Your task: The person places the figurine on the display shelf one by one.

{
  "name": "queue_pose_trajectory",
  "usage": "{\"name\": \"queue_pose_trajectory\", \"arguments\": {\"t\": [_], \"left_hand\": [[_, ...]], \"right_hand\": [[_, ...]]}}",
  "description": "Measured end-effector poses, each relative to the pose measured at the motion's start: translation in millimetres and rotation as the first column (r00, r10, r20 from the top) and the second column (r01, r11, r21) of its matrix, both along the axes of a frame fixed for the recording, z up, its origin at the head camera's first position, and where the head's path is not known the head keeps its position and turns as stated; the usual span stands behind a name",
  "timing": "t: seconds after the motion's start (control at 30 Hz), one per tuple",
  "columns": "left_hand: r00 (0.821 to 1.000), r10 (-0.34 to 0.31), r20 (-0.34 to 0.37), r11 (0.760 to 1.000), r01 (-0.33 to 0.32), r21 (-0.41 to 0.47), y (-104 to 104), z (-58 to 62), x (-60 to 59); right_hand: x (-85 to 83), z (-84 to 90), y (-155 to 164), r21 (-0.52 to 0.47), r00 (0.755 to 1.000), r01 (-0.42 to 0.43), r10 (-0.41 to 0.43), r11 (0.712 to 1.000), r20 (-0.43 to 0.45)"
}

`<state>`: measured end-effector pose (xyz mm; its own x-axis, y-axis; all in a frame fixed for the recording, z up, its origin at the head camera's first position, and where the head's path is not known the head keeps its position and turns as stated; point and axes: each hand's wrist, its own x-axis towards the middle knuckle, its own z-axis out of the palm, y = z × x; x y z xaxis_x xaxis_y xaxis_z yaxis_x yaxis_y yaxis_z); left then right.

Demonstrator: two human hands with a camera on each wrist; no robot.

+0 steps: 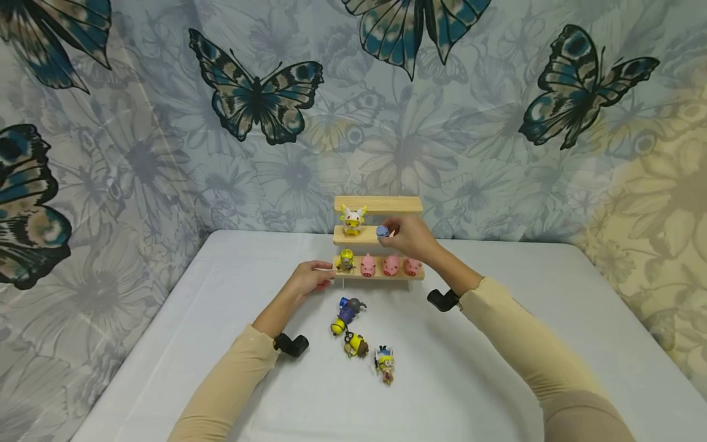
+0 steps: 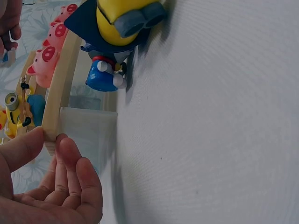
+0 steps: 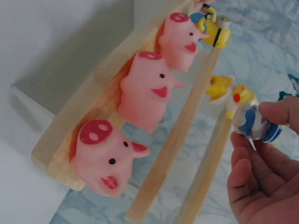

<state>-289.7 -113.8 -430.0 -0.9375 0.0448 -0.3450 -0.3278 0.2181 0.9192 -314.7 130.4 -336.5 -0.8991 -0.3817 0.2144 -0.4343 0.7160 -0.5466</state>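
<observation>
Pinching small round blue-white figurine (image 1: 382, 231) in my right hand (image 1: 410, 238), fingers curled round it, holding it at middle step of pale wooden stepped shelf (image 1: 378, 204). My left hand (image 1: 310, 278) touching shelf's bottom-step end, fingers relaxed. Three glossy pink pigs (image 1: 390, 266) sitting on bottom step. Plastic minions (image 1: 356, 344) lying on white tabletop (image 1: 469, 368).

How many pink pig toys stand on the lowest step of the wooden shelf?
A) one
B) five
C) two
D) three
D: three pink pigs stand in a row on the lowest step of the wooden shelf, to the right of a small yellow figure; the right wrist view shows the same three.
</observation>
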Motion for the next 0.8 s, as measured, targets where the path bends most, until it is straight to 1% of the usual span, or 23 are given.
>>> {"name": "queue_pose_trajectory", "arguments": {"t": [0.03, 0.37, 0.6, 0.8], "left_hand": [[1.0, 0.006, 0.001, 1.0, -0.006, 0.0, 0, -4.5, -2.6], [1.0, 0.001, 0.008, 1.0, -0.001, 0.012, 0, -4.4, -2.2], [1.0, 0.0, 0.002, 1.0, 0.0, 0.003, 0, -5.0, -2.3], [1.0, -0.003, 0.01, 1.0, 0.003, 0.01, 0, -5.6, -3.5]], "right_hand": [[-1.9, -1.4, 0, -0.003, 1.0, -0.001, 0.001, 1.0, 0.0], [-23.0, -8.9, -6, 0.014, 0.997, 0.04, -0.04, 0.999, 0.065], [-35.4, -14.8, -16, 0.008, 0.995, 0.075, -0.075, 0.997, 0.068], [-40.7, -22.7, -21, -0.001, 0.99, 0.113, -0.112, 0.994, 0.082]]}}
